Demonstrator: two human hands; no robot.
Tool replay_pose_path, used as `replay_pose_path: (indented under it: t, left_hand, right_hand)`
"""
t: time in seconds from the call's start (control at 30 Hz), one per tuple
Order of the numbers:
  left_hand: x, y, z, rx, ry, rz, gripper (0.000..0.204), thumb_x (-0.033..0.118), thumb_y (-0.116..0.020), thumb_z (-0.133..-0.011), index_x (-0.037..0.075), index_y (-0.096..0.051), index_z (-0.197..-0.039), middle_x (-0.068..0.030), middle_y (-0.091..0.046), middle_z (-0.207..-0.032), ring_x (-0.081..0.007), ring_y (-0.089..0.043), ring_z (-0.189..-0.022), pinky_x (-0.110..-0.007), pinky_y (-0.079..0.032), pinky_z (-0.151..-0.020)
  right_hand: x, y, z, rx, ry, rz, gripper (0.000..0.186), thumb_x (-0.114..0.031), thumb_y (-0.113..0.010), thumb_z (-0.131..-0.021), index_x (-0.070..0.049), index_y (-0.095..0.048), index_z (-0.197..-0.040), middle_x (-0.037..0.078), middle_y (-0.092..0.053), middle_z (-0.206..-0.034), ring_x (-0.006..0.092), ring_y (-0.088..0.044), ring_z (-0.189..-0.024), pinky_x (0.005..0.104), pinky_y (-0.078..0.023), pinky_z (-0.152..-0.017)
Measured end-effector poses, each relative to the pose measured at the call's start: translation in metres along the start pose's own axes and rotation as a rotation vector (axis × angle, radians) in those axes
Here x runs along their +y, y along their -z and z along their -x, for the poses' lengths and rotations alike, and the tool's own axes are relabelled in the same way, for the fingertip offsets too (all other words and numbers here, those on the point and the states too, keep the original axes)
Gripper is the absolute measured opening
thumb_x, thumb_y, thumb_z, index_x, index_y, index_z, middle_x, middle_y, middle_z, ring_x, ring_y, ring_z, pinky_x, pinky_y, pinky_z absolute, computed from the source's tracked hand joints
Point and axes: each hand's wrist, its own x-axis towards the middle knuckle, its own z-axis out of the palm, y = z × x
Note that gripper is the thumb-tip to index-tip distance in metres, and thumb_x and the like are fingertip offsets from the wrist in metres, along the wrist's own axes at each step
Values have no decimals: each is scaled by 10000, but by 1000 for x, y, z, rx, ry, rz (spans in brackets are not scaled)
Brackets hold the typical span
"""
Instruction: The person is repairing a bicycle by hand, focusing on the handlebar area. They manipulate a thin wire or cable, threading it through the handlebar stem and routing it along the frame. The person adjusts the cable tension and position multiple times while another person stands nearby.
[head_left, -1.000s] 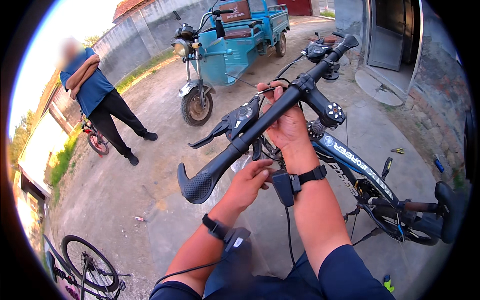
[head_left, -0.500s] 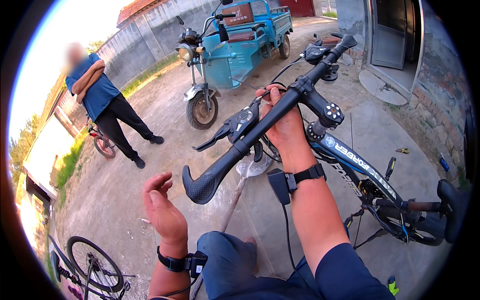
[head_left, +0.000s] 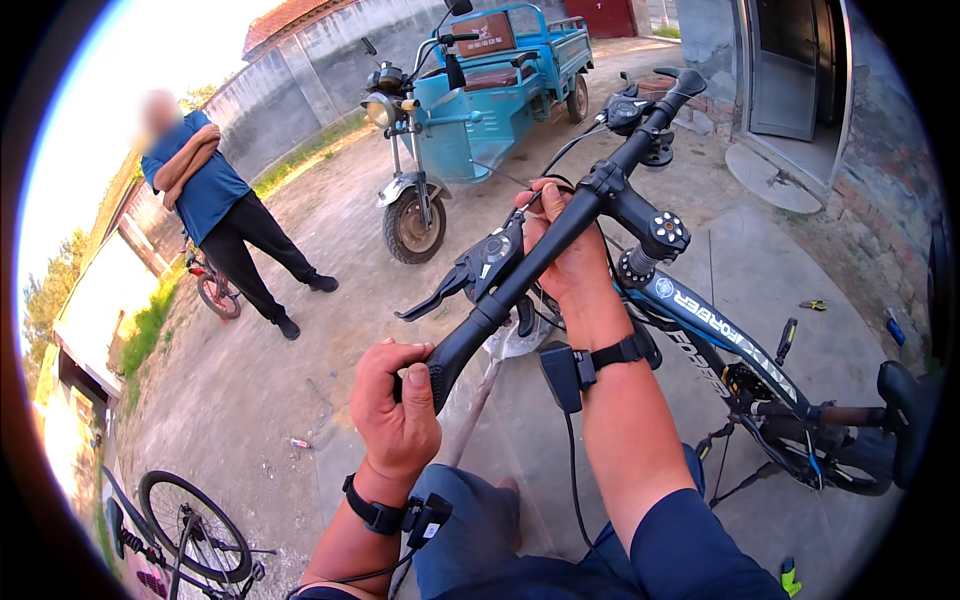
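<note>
A bicycle handlebar (head_left: 632, 152) runs slantwise in front of me, with the bike frame (head_left: 715, 325) stretching off to the right. My left hand (head_left: 396, 405) is wrapped round the end of the black rubber grip (head_left: 462, 348). Beyond that grip sit a black brake lever (head_left: 432, 300) and its shifter (head_left: 492, 254). My right hand (head_left: 572, 262) reaches under the bar near the stem (head_left: 632, 208). Its thumb and forefinger pinch a thin black cable (head_left: 524, 210) beside the shifter; the other fingers are partly hidden by the bar.
A person (head_left: 215, 195) stands with folded arms at the left. Behind is a blue cargo tricycle (head_left: 470, 125). Another bicycle (head_left: 190, 525) lies at lower left. Pliers (head_left: 813, 305) and a blue object (head_left: 894, 328) rest on the ground at right, near a doorway (head_left: 785, 90).
My left hand has moved up and right from beside the bar and closed round the grip end. My right hand stays at the cable. The view has shifted slightly.
</note>
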Motion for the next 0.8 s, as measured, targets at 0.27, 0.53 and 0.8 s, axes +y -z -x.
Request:
replay_pose_path:
  t: [0.27,0.53,0.8]
  left_hand:
    - [-6,0,2,21,-28,8,143,90,-524,-986,-14,-616,-1022,-110,-667,-949,-200,-587,-920,-410,-367,-1048]
    - [-6,-2,1,60,-28,-6,145,149,-632,-940,10,-648,-978,-125,-675,-908,-270,-628,-850,-455,-429,-988]
    - [-6,2,2,-7,3,-9,129,76,-547,-975,-16,-614,-1036,-110,-666,-983,-191,-601,-960,-374,-359,-1064]
  right_hand:
    - [2,1,0,-14,4,26,119,-184,-569,-1006,-79,-599,-1052,132,-687,-915,41,-394,-469,195,-292,-407]
    - [4,-1,-1,-31,25,0,119,-181,-579,-1001,-76,-594,-1055,133,-687,-916,41,-386,-470,197,-285,-411]
    - [8,1,2,-36,-11,-119,126,-195,-602,-989,-86,-623,-1048,123,-692,-958,54,-403,-485,203,-308,-431]
